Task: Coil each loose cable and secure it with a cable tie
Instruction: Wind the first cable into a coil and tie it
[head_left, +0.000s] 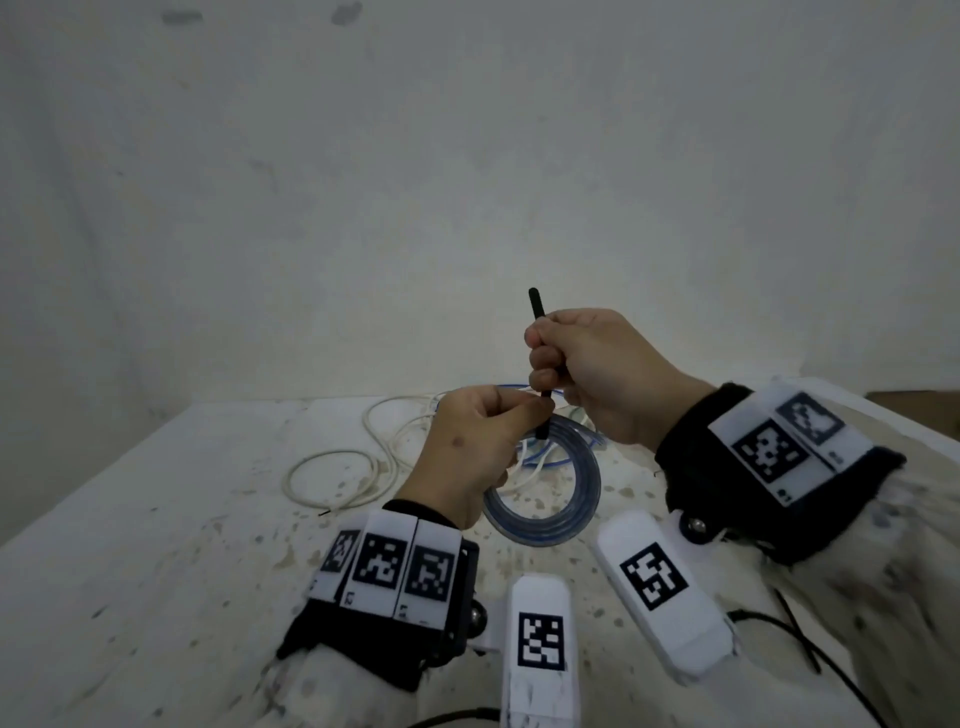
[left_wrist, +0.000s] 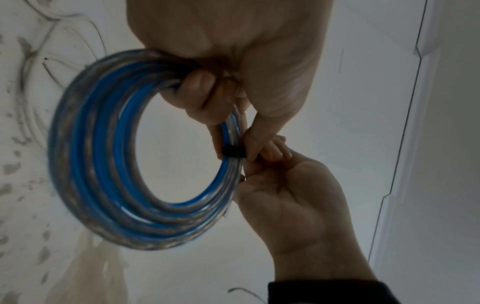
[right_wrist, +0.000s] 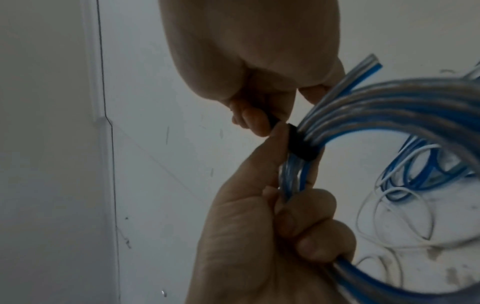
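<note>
The blue-and-clear coil (head_left: 545, 483) is held up off the table (head_left: 156, 545) with the black cable tie (left_wrist: 232, 152) already looped round its strands — the tie's free tail runs straight up from the coil. My right hand (head_left: 597, 374), fingers curled round that tail, sits directly above the coil; left hand (head_left: 467, 452) clamps the coil just beside the loop. So the tightening pull goes up, I'd say. White cable (head_left: 337, 467) lies loose left of the coil. No readable writing — only square marker patterns on the wristbands (head_left: 387, 566).

Speckled white table (head_left: 156, 571) — stained pale wall (head_left: 467, 182).
</note>
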